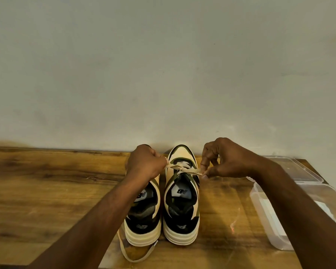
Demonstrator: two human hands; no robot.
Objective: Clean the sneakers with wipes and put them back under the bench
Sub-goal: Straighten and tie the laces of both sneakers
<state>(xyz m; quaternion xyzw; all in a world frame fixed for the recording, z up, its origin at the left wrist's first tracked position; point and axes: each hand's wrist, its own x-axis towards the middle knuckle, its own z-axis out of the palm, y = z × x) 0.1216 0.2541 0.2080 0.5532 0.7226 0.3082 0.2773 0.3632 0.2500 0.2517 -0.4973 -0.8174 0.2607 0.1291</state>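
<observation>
sneakers (180, 200) | "NB" logos | left hand (144, 164), right hand (227, 160) pinching laces (182, 168)

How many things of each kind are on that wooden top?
Sneakers: 2, left one and right one
Clear plastic box: 1
Clear lid: 1
Total: 4

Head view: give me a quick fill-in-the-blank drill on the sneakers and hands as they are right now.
1. Both hands pull the laces of the ____ sneaker.
2. The sneakers' toes point toward the ____.
3. The left hand and right hand each pinch a ____ end.
4. The clear plastic box lies to the ____ of the sneakers, lid open.

Missing words: right; wall; lace; right
</observation>
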